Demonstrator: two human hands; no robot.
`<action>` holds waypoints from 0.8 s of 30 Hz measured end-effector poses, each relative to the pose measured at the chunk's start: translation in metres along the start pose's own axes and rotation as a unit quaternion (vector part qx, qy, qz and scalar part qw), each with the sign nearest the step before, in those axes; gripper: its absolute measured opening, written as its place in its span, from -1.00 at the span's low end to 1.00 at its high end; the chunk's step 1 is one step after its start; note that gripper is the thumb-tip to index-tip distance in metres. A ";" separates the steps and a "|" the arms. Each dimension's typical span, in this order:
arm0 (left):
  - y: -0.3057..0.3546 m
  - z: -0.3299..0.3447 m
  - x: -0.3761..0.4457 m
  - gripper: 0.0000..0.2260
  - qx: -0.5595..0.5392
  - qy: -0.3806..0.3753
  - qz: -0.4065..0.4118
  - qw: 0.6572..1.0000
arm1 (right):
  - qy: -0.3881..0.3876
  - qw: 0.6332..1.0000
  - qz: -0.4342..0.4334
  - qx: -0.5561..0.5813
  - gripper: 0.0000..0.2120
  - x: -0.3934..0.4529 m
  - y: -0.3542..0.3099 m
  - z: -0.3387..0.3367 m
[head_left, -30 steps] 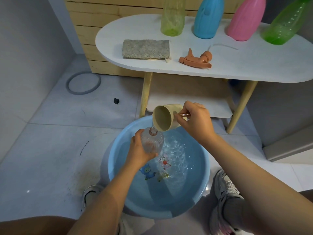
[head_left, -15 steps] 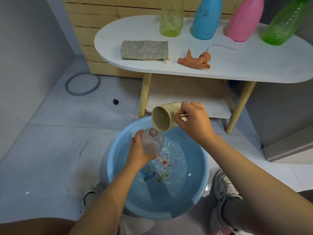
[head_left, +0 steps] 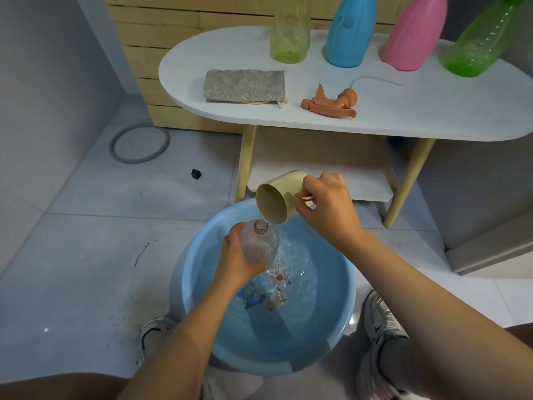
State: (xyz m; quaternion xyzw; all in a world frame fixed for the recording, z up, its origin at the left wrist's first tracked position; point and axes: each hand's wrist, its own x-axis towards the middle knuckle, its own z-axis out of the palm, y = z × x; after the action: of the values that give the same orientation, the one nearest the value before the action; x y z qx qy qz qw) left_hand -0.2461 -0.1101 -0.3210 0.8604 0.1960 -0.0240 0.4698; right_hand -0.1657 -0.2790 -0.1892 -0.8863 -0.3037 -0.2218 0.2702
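- Floor (head_left: pixel 86 255): large pale grey tiles, thin joints, dark scuffs at lower left.
- Wall (head_left: pixel 43 82): plain grey, left edge of frame.
- Slatted wooden panel (head_left: pixel 138 53): light pine, upper centre-left, behind the table.
- Tabletop (head_left: pixel 432 111): white, oval, upper right; light wooden legs (head_left: pixel 245 163); white lower shelf (head_left: pixel 369 183).
- Grey ring (head_left: pixel 140 160) and small black block (head_left: pixel 196 173) lie on the floor, left of centre.
- Light: dim, even.

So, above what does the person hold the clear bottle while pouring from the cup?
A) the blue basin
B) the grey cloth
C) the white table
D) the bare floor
A: the left hand grips the clear bottle above the blue basin of water, and the right hand tips the beige cup at its neck.
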 end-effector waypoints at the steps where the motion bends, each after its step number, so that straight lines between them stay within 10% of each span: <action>1: 0.000 0.000 0.000 -0.10 0.000 0.001 -0.001 1.000 | 0.001 1.000 -0.006 -0.003 -0.76 0.000 0.000 0.000; 24: 0.005 0.001 0.000 -0.07 0.002 -0.002 -0.022 1.000 | -0.009 0.998 -0.057 -0.029 -0.74 -0.004 0.003 0.004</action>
State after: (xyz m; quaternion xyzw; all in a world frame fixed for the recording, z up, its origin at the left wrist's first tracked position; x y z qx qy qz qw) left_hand -0.2439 -0.1128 -0.3174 0.8566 0.2140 -0.0367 0.4680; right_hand -0.1651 -0.2804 -0.1954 -0.8770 -0.3495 -0.2380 0.2283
